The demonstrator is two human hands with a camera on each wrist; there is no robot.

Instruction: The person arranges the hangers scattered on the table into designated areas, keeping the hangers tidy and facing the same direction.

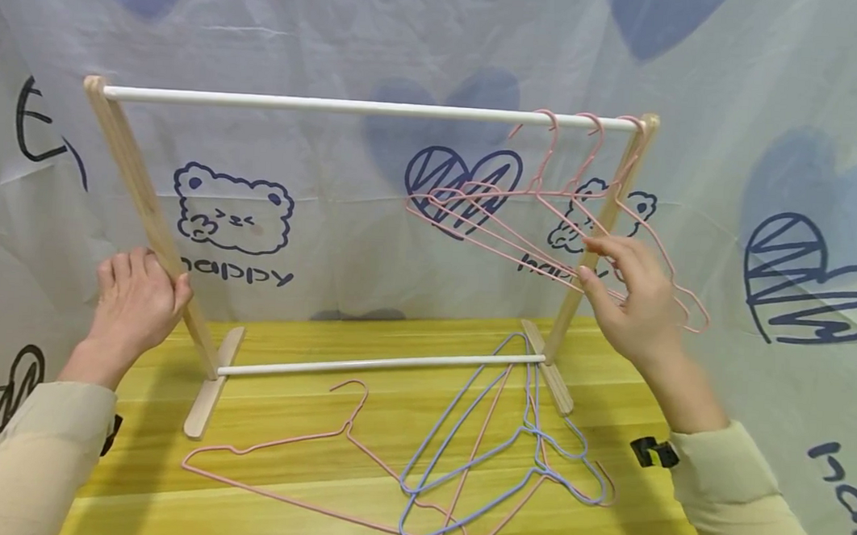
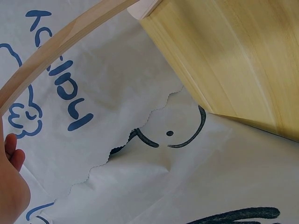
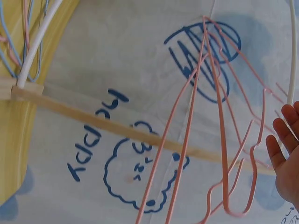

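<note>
Three pink hangers [image 1: 541,194] hang by their hooks from the white top rail [image 1: 321,105], near its right end. My right hand [image 1: 634,298] is beside their lower right corners, with thumb and fingers apart. In the right wrist view, the fingers of that hand [image 3: 287,149] are relaxed, with no hanger between them. My left hand [image 1: 136,301] grips the left wooden post [image 1: 138,179] of the rack about halfway up. The left wrist view shows only part of the left hand [image 2: 14,186] at its edge.
Two blue hangers [image 1: 455,463] lie overlapping pink ones on the yellow wood-grain table [image 1: 280,470], at the rack's right foot [image 1: 556,387]. Another pink hanger [image 1: 274,435] lies in front of the lower white bar [image 1: 380,364]. A printed cloth [image 1: 323,52] hangs behind.
</note>
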